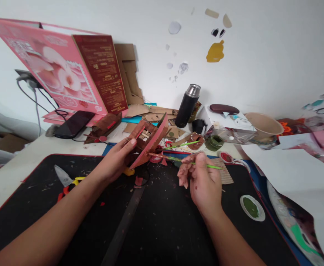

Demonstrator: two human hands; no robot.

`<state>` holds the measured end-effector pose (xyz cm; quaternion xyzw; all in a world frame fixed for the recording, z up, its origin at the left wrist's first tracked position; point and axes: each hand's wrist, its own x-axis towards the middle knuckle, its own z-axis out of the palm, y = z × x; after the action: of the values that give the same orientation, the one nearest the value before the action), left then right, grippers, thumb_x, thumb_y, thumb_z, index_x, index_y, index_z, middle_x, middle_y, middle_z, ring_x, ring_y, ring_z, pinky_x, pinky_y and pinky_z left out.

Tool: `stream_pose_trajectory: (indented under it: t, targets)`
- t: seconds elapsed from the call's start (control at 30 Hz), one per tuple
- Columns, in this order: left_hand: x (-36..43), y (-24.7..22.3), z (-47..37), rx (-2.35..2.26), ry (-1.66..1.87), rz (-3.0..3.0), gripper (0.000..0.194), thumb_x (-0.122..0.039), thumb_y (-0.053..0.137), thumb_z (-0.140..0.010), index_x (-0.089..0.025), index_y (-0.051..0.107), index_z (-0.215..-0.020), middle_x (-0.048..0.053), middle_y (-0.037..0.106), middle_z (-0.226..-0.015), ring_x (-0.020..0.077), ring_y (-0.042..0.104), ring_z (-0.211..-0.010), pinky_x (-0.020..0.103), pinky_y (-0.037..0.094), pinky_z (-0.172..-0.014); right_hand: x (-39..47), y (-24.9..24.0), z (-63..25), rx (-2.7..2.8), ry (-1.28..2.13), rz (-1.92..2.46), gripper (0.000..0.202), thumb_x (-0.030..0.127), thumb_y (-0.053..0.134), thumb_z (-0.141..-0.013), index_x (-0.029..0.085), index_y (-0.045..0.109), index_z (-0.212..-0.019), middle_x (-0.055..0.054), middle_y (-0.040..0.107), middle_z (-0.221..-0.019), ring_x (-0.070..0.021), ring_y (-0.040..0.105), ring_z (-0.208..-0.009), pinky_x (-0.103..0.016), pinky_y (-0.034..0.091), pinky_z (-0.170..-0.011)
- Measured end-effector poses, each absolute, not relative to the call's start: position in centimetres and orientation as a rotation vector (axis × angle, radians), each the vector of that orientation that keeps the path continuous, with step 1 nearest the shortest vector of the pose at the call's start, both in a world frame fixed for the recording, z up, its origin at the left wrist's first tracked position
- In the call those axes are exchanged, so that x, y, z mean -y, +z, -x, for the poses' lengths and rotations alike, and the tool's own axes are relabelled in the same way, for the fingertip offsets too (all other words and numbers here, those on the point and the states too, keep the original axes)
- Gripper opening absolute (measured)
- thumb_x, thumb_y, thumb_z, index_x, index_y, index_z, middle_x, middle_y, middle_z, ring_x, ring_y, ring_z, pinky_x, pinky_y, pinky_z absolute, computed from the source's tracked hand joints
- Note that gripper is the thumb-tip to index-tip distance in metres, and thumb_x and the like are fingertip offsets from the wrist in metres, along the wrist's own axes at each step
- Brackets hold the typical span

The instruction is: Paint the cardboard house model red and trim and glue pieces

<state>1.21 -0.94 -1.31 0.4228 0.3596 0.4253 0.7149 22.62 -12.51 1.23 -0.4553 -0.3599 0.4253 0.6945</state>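
Note:
My left hand (117, 159) grips a small cardboard model (150, 142) with a reddish-brown painted panel, held tilted above the black mat (162, 229). In my right hand (203, 181) is a thin green-handled paintbrush (210, 166), pinched between thumb and fingers. Its tip points left and meets or nearly meets the model's panel. Reddish paint stains show on the right fingers. A second green stick (184, 145) slants just above the brush; what holds it is unclear.
Scissors (64, 176) lie on the mat at left, and a lid of green paint (252, 208) at right. Behind stand paint jars (214, 142), a black thermos (188, 105), cardboard scraps and a pink box (59, 70). A phone (74, 124) rests at back left.

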Motion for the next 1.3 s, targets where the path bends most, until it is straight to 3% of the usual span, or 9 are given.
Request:
stream_pose_trajectory:
  t: [0.23, 0.67, 0.93, 1.13, 1.3]
  targets:
    - [0.95, -1.15, -1.22, -0.812, 0.946, -0.933, 0.064, -0.066, 0.094, -0.077, -0.019, 0.082, -0.12, 0.011, 0.087, -0.104, 0.0338, 0.082, -0.105, 0.04, 0.065, -0.094, 12.47, 1.4, -22.85, 0.797, 0.886, 1.004, 0.051, 0.068, 0.073, -0.101, 0.02, 0.073, -0.087, -0.001, 0.071, -0.06, -0.0133, 0.062, -0.039, -0.02, 0.042, -0.034]
    - [1.03, -0.98, -1.29, -0.783, 0.913, -0.938, 0.059, -0.064, 0.091, -0.081, -0.023, 0.082, -0.123, 0.012, 0.084, -0.126, 0.0343, 0.08, -0.118, 0.041, 0.063, -0.101, 12.56, 1.33, -22.69, 0.812, 0.973, 0.982, 0.054, 0.071, 0.076, -0.099, 0.018, 0.077, -0.086, -0.001, 0.072, -0.058, -0.012, 0.061, -0.037, -0.019, 0.041, -0.034]
    - [1.04, -0.93, -1.26, -0.819, 0.924, -0.941, 0.062, -0.066, 0.093, -0.077, -0.024, 0.083, -0.122, 0.011, 0.086, -0.122, 0.037, 0.079, -0.12, 0.041, 0.065, -0.098, 12.42, 1.4, -23.03, 0.788, 0.927, 0.984, 0.052, 0.07, 0.078, -0.097, 0.019, 0.076, -0.086, -0.001, 0.073, -0.06, -0.0119, 0.062, -0.038, -0.018, 0.042, -0.034]
    - [1.11, -0.86, -1.26, -0.834, 0.94, -0.956, 0.068, -0.068, 0.095, -0.076, -0.02, 0.084, -0.122, 0.013, 0.085, -0.13, 0.0354, 0.079, -0.122, 0.034, 0.064, -0.095, 12.4, 1.74, -23.1, 0.765, 0.895, 0.923, 0.048, 0.066, 0.08, -0.098, 0.02, 0.077, -0.086, 0.0, 0.073, -0.06, -0.0127, 0.064, -0.039, -0.018, 0.043, -0.034]
    - [1.08, -0.88, -1.19, -0.862, 0.949, -0.948, 0.066, -0.069, 0.095, -0.073, -0.022, 0.085, -0.118, 0.011, 0.087, -0.121, 0.035, 0.082, -0.112, 0.036, 0.065, -0.09, 12.57, 1.61, -22.9, 0.79, 0.945, 0.926, 0.05, 0.068, 0.078, -0.098, 0.019, 0.077, -0.085, -0.001, 0.073, -0.059, -0.0126, 0.062, -0.037, -0.018, 0.042, -0.034]
